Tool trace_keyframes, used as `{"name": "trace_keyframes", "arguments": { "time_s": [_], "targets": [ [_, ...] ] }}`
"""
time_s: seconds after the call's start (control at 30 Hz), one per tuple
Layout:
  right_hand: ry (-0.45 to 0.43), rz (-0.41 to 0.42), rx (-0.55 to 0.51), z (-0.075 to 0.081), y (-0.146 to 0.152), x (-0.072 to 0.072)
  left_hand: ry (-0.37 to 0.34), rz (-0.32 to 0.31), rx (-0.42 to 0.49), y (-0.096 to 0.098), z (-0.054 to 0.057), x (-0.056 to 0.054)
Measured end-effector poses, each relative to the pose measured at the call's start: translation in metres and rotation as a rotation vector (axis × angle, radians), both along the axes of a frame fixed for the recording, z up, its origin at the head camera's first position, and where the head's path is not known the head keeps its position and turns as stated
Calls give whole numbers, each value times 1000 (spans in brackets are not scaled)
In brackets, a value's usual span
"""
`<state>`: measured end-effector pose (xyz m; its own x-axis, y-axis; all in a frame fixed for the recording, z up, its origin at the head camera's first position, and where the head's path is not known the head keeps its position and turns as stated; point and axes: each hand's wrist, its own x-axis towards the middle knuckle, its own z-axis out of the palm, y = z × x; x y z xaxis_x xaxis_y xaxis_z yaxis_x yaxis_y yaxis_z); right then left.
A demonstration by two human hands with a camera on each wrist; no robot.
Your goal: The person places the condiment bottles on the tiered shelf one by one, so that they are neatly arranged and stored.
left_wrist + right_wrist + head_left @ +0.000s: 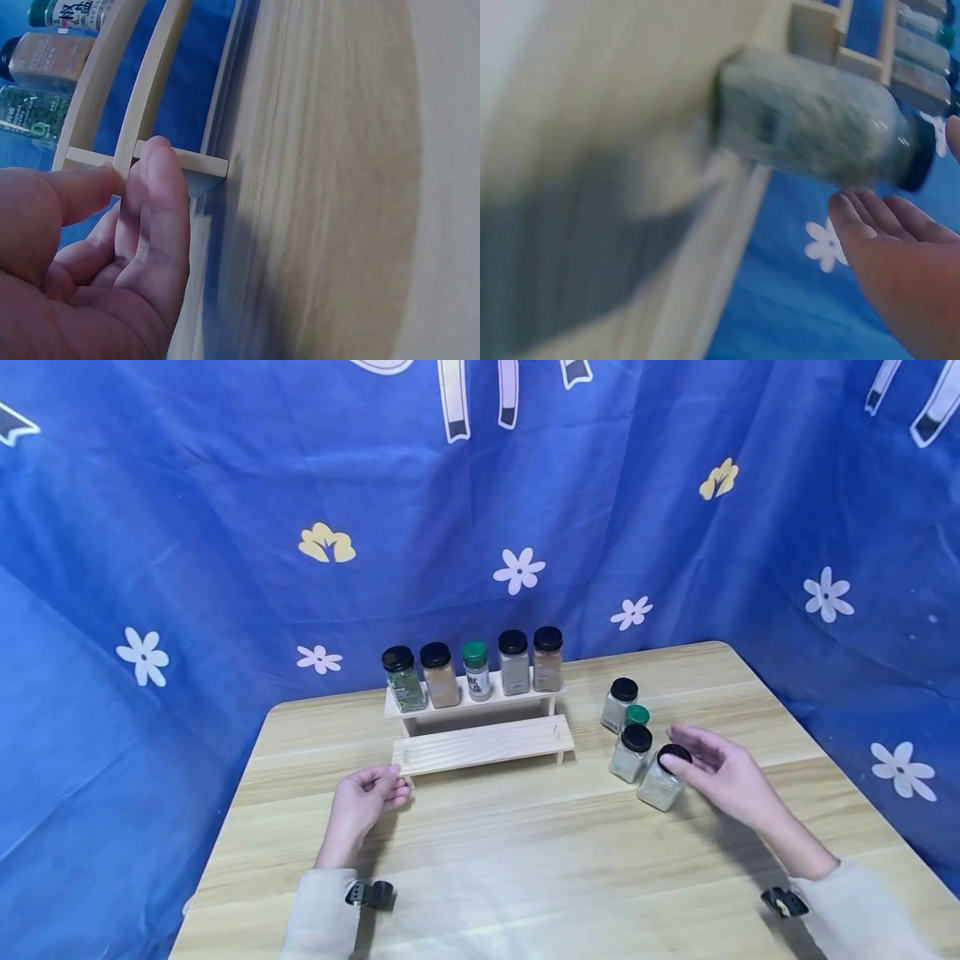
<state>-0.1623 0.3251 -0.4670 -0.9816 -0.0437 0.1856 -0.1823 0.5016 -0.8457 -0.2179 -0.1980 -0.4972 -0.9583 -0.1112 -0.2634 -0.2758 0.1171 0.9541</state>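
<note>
A two-step wooden spice rack (483,747) stands near the back of the table. My left hand (362,802) pinches the left end of its lower step between thumb and fingers; the left wrist view shows the thumb (86,191) on one side of the slat. On the right, my right hand (731,781) is at the black lid of a clear spice jar (662,787) with pale contents. Its fingers (855,221) lie loosely extended beside that lid in the right wrist view, not curled round it. The jar (810,120) stands upright on the table.
The upper step holds several jars, among them a green-flake jar (406,687) and a green-lidded jar (477,672). Left of my right hand stand two black-lidded jars, one nearer (630,758), one farther (617,710), with a green lid (637,715) between. Blue curtain (420,510) hangs behind.
</note>
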Motion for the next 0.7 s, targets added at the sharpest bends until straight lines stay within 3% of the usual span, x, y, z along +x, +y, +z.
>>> {"name": "trace_keyframes", "arguments": {
  "time_s": [0.17,0.33,0.7],
  "targets": [
    [16,14,-6,-22,-6,6,5,4,4,1,2,1],
    [15,1,21,-35,-9,8,3,10,16,0,0,3],
    [-35,17,4,-41,-8,13,6,10,23,-2,-1,2]
  ]
}}
